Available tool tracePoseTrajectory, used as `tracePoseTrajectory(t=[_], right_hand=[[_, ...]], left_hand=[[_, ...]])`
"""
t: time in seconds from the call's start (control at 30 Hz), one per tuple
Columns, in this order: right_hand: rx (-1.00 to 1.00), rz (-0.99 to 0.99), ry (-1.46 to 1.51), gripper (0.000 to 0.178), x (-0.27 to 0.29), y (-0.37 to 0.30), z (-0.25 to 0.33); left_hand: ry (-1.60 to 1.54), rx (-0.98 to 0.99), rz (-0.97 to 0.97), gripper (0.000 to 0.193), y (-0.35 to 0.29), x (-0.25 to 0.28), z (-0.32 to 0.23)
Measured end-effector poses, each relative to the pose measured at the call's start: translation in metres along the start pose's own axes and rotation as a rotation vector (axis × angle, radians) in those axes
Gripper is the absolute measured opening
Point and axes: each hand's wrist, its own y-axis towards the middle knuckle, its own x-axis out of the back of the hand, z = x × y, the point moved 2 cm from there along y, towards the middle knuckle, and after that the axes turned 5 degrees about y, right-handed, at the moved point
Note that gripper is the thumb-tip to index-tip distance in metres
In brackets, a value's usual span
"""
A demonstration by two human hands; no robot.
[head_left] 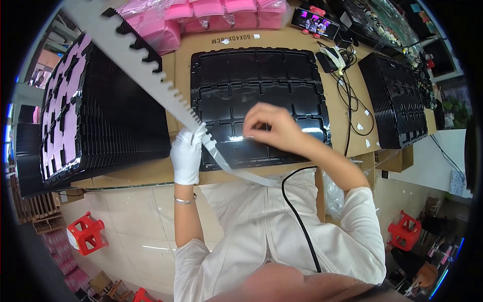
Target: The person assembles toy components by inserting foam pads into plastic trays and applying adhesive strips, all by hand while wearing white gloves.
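My left hand [186, 157], in a white glove, is closed around a long, pale grey strip [146, 80] with teeth and notches along its edge. From the fist the strip runs up to the upper left, and its narrow curved tail hangs down to the right across my lap. A black plastic tray [256, 70] with rows of shallow compartments lies flat on the table. Over its lower middle is my bare right hand [275, 127], fingers curled and thumb pressed to them. Anything in that pinch is too small or hidden to make out.
Tall stacks of black trays [115, 110] stand on the left, topped with pink pieces, and more trays [395, 100] at the right. Pink bundles [211, 15] line the back. A phone [315, 23] and loose black cables [347, 100] lie right. Red stools [89, 234] stand below.
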Motion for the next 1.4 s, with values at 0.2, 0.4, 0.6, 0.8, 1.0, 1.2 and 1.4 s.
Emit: tracePoseTrajectory(t=[0.2,0.4,0.6,0.8,1.0,1.2,1.4], right_hand=[[-0.199,-0.018,-0.088,0.008,0.053,0.093,-0.036],[-0.242,0.160,-0.278,0.016,0.009,0.185,-0.088],[-0.263,0.201,-0.659,0.021,-0.009,0.201,-0.089],[-0.269,0.201,-0.694,0.024,-0.008,0.200,-0.089],[-0.211,0.162,-0.669,0.022,-0.005,0.194,-0.090],[-0.089,0.279,-0.302,0.012,0.003,0.163,-0.083],[-0.399,-0.061,0.936,0.014,0.022,0.063,-0.054]], left_hand=[[0.005,0.137,0.088,0.019,-0.026,-0.005,0.001],[-0.027,0.130,0.023,0.019,-0.028,-0.010,-0.004],[-0.068,0.158,0.027,0.018,-0.030,-0.007,-0.004],[-0.120,0.241,0.075,0.019,-0.027,-0.004,-0.014],[-0.077,0.276,0.089,0.020,-0.027,-0.006,-0.007],[0.027,0.134,-0.036,0.017,-0.027,-0.010,-0.009],[-0.235,0.407,-0.089,0.021,-0.017,-0.009,-0.017]])
